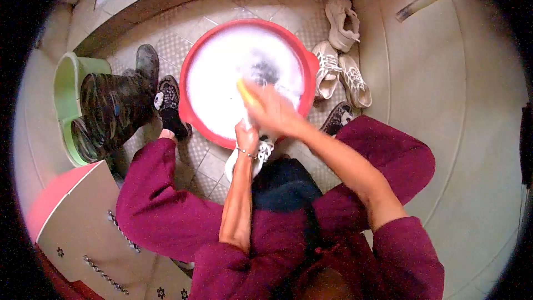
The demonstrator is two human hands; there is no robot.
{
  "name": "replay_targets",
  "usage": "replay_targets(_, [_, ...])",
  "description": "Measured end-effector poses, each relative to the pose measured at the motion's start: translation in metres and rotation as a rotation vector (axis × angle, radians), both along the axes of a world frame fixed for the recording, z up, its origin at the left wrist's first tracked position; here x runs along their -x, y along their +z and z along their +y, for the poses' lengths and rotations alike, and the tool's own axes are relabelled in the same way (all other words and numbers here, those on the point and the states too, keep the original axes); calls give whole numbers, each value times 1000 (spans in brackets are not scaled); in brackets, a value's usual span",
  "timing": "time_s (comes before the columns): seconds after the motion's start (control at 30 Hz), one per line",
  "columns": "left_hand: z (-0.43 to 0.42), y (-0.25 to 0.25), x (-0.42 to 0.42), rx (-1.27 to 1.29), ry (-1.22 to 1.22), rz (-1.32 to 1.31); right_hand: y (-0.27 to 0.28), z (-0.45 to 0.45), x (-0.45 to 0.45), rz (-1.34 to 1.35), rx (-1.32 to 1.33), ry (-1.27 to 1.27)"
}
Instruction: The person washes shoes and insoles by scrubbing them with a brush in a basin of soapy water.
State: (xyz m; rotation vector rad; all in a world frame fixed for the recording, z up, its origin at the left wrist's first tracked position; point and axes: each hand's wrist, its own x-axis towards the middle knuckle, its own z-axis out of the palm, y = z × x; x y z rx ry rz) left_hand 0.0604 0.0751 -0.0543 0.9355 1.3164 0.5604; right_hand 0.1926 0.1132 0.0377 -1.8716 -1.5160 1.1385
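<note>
Over the red tub [312, 65] at twelve o'clock, the right hand [271, 109] curls round a yellow thing [247, 95], maybe scrubbing. The left hand [246, 138] is closed, on what I cannot tell. Scrubbing needs tight grips.

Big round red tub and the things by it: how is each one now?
Round red tub: filled with white suds
Small yellow object: gripped, blurred
Right hand: closed on the yellow object
Left hand: closed, contents unclear
Dark camouflage boots: empty, close together
Three white lace-up shoes: empty, grouped
</note>
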Motion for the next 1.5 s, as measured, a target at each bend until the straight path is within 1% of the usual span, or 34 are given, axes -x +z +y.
replay_targets(0.03, [-1, 5, -4, 8, 2, -8, 4, -30, 9, -124, 51, 103])
replay_targets(0.1, [-2, 12, -10, 194, 321, -239, -2, -38, 12, -169, 210, 106])
replay_targets(0.13, [-4, 2, -8, 97, 326, -193, -21, -23, 10, -166, 201, 121])
replay_targets(0.17, [-4, 2, -5, 102, 324, -182, -46, -2, 8, -153, 147, 13])
replay_targets(0.2, [-11, 8, 1, 131, 215, -130, -60, -1, 8, -136, 118, -109])
replay_targets(0.23, [-11, 11, 3, 137, 113, -91, -61, 1, 6, -129, 127, -117])
replay_targets(0.27, [-7, 6, 2, 173, 246, -168, -62, 21, -3, -71, 164, -97])
replay_targets(0.3, [-3, 8, -1, 263, 380, -295, -60, 31, -9, -9, 219, -70])
replay_targets(0.37, [-7, -6, 1, 195, 313, -258, -32, 13, -3, 24, 218, -136])
replay_targets(0.4, [-8, -16, 4, 195, 314, -263, -20, -9, 7, -64, 116, 6])
replay_targets(0.43, [-8, -22, 9, 349, 387, -357, -13, -21, 10, -150, 17, 152])
replay_targets(0.47, [-14, -27, 10, 426, 421, -403, -11, -20, 11, -151, 22, 154])
replay_targets(0.5, [-17, -27, 11, 504, 457, -445, -10, -15, 14, -178, 172, 109])
replay_targets(0.53, [-18, -16, 6, 234, 302, -292, -12, -9, 17, -202, 314, 74])
replay_targets(0.57, [-22, -4, 4, -19, 140, -130, -22, 5, 10, -193, 318, 80])
replay_targets(0.6, [-17, 22, 7, -14, -63, 20, -37, 19, 0, -178, 318, 89])
replay_targets(0.67, [-10, 24, 0, 45, 118, -108, -45, 41, -9, -179, 264, 115])
replay_targets(0.7, [-12, 20, -2, 148, 255, -170, -44, 41, -14, -73, 233, -2])
replay_targets(0.73, [-11, 18, -2, 134, 253, -155, -37, 34, -14, 38, 220, -130])
replay_targets(0.77, [-10, 15, -2, 138, 258, -157, -30, 22, -12, 34, 224, -126])
replay_targets(0.83, [-9, 17, -2, 50, 163, -92, 5, -5, 1, -133, 234, 179])
replay_targets(0.87, [-14, 3, 3, 287, 359, -293, 5, -18, 10, -164, 215, 199])
replay_targets(0.9, [-16, 2, 3, 288, 358, -294, -1, -24, 18, -200, 191, 220])
replay_targets(0.97, [-25, 2, 2, -104, 61, 26, -33, 5, 7, -214, 181, 186])
replay_targets(1.03, [-32, 7, 8, -64, -74, 74, -67, 28, -7, -272, 266, 186])
replay_targets(1.07, [-29, 3, 4, -52, 30, -7, -62, 33, -10, -274, 250, 185])
replay_targets(1.13, [-17, 9, 0, -39, 153, -97, -39, 33, -18, 61, 145, -53])
replay_targets(1.2, [-8, 26, 0, -53, -78, 79, -4, 5, -8, 32, 155, 111])
replay_targets(1.23, [-13, 24, 1, 65, -21, 51, 13, -17, 5, -143, 79, 248])
replay_targets(1.3, [-20, 27, -8, 70, 210, 7, 8, -20, 20, -150, 199, 250])
replay_targets(1.33, [-17, 26, -7, 62, 219, 7, -7, -10, 23, -151, 191, 258])
replay_targets(1.4, [-25, 30, 1, -65, -28, 66, -52, 9, 19, -224, 166, 145])
replay_targets(1.43, [-28, 24, -2, -17, 37, -11, -71, 19, 12, -197, 178, 127])
replay_targets(1.5, [-20, 22, -1, -19, 108, 62, -52, 28, -5, -16, 235, 2])
